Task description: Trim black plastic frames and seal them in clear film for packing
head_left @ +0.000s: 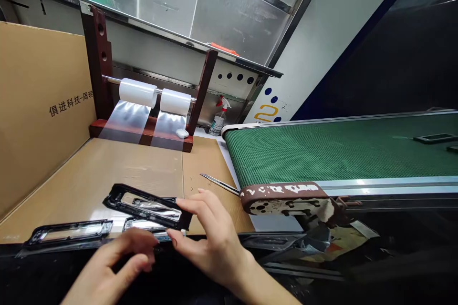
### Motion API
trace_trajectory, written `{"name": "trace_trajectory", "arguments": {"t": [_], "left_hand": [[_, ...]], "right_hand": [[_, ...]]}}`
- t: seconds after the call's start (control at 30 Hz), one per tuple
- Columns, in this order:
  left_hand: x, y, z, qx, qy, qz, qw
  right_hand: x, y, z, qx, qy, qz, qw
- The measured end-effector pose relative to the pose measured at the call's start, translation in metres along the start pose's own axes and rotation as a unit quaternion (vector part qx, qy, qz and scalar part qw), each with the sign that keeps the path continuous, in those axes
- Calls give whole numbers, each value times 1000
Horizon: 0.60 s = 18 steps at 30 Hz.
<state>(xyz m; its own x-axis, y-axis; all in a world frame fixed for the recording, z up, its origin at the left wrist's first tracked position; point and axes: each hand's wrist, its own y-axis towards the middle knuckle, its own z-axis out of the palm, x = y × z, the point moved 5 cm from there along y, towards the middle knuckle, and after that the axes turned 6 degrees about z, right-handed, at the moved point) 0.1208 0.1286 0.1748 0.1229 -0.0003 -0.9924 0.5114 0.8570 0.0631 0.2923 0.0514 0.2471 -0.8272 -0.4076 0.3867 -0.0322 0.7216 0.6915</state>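
In my right hand [214, 238] a black rectangular plastic frame [143, 194] with a long central opening is pinched at its right end, tilted above the work surface. My left hand [121, 259] is just below and left of it, fingers curled toward the thumb; whatever may be between the fingertips is too small to make out. Under the held frame another similar frame [130, 223] lies partly hidden. To the left, a further black frame [69, 231] rests near the front edge of the cardboard-covered table [86, 176].
Two rolls of clear film [138, 92] hang on a wooden stand [200, 97] at the back. A knife-like tool [220, 183] lies beside the green conveyor belt [322, 152], which carries dark frames [434, 138]. A spray bottle [218, 116] and a cardboard box [43, 105] flank the stand.
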Motion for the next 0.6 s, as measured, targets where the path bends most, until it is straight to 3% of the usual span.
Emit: {"name": "trace_trajectory", "arguments": {"t": [0.03, 0.1, 0.17, 0.23, 0.43, 0.57, 0.6], "left_hand": [[0, -2, 14, 26, 3, 4, 1000], [-2, -6, 32, 1, 19, 19, 1000], [1, -8, 41, -43, 27, 9, 999], [9, -7, 44, -41, 45, -1, 998], [49, -11, 30, 116, 125, 23, 985], [92, -29, 12, 226, 263, -15, 938], [105, -31, 3, 224, 309, -24, 924]], "right_hand": [[3, -1, 3, -21, -10, -13, 1000], [8, -3, 9, -48, -36, -37, 998], [13, -5, 12, -56, -68, -53, 995], [15, -8, 14, -54, -95, -65, 992], [11, -14, 15, -62, -97, -60, 992], [0, -13, 6, -80, -74, -37, 993], [-4, -13, 5, -79, -68, -23, 994]]}}
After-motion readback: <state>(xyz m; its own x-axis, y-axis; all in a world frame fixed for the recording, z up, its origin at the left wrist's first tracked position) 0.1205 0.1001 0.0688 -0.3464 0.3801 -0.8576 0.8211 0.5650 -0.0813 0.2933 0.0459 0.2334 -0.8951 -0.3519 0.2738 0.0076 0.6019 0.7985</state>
